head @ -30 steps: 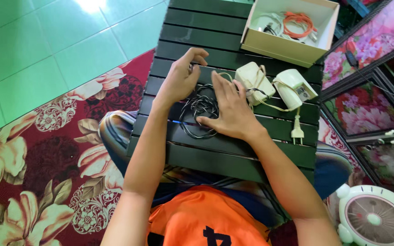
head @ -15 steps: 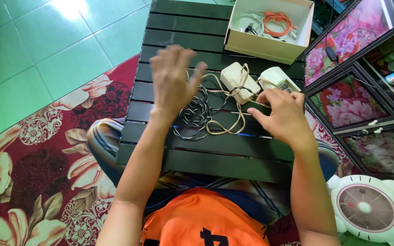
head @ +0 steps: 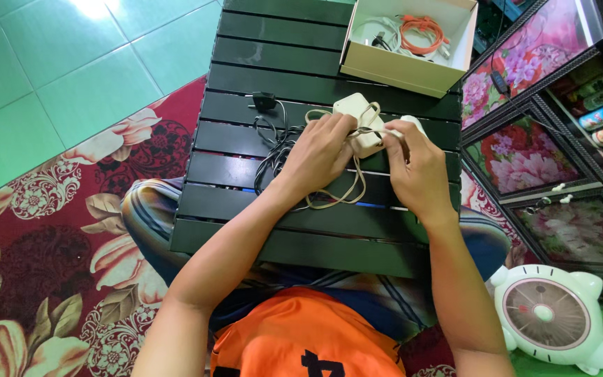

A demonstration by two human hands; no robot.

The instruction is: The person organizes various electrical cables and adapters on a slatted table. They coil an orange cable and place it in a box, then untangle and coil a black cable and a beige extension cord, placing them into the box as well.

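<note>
Filling the left and lower part of the frame, a red floral rug (head: 50, 265) lies over green floor tiles (head: 57, 63), and the person sits on it with knees under a low black slatted counter (head: 301, 70) that runs up the middle. Right of it stands a dark shelf unit with flowered panels (head: 553, 153), and a small white fan (head: 556, 318) sits on the floor at lower right. An open cream box (head: 403, 70) rests at the counter's upper right end, holding an orange cable (head: 420, 31) and some pale cords, probably parked there out of the working area. Both hands meet at centre frame over a white power adapter (head: 354, 115) lying on the slats. Left hand (head: 319, 153) presses down on the adapter's near edge, fingers curled on it and on the beige cord, apparently pinning it steady. Right hand (head: 417, 167) has a narrow pinch grip on the beige cord (head: 347, 192) just beside the adapter, cord drawn taut across the block while its slack loops down toward the person. Black cable (head: 273, 139) lies in a loose tangle left of the hands, its plug (head: 264, 101) at the upper end, touching nothing else.
</note>
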